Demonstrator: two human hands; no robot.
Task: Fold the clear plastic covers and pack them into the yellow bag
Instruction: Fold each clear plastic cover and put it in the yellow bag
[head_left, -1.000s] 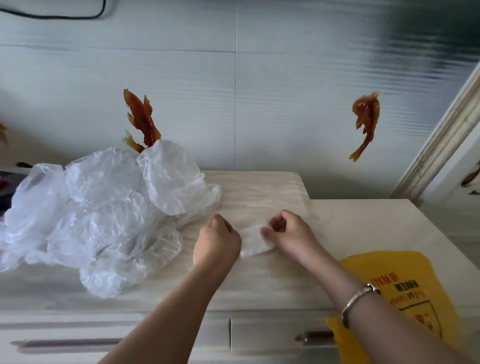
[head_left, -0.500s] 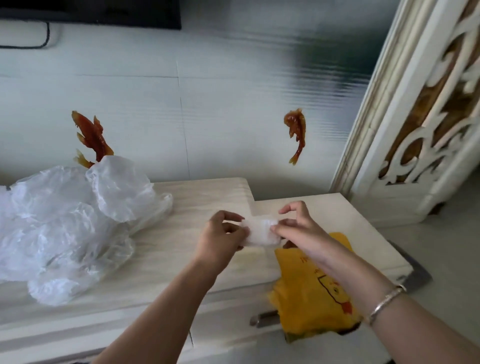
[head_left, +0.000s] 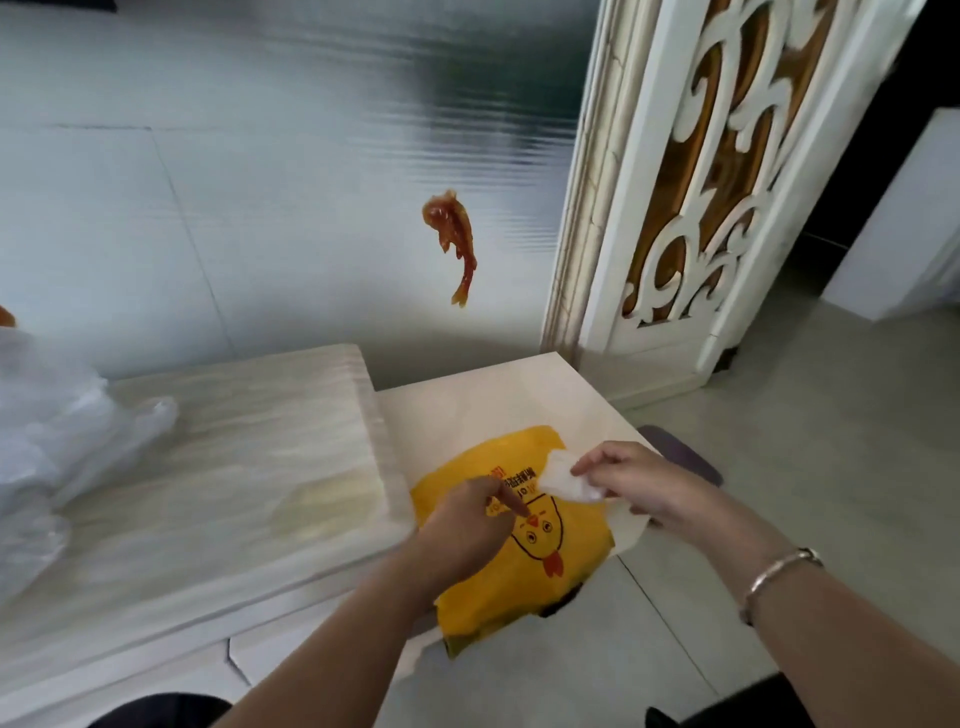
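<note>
The yellow bag (head_left: 524, 577) with a chick print lies on the lower white cabinet top, its near end hanging over the front edge. My left hand (head_left: 465, 519) is on the bag's middle, with thumb and forefinger pinching its upper layer. My right hand (head_left: 639, 483) pinches a small folded clear plastic cover (head_left: 563, 475) just above the bag's right side. A loose pile of unfolded clear plastic covers (head_left: 47, 447) sits at the far left on the higher wood-grain top, partly cut off by the frame edge.
The wood-grain cabinet top (head_left: 234, 467) is a step higher than the white top (head_left: 483, 405) on its right. A carved white door panel (head_left: 691, 182) stands at the back right. Tiled floor lies to the right, with a dark mat (head_left: 685, 457) beside the cabinet.
Both hands moved right from the wood-grain top to the yellow bag. My left hand let go of the folded cover and went onto the bag. My right hand carried the cover along.
</note>
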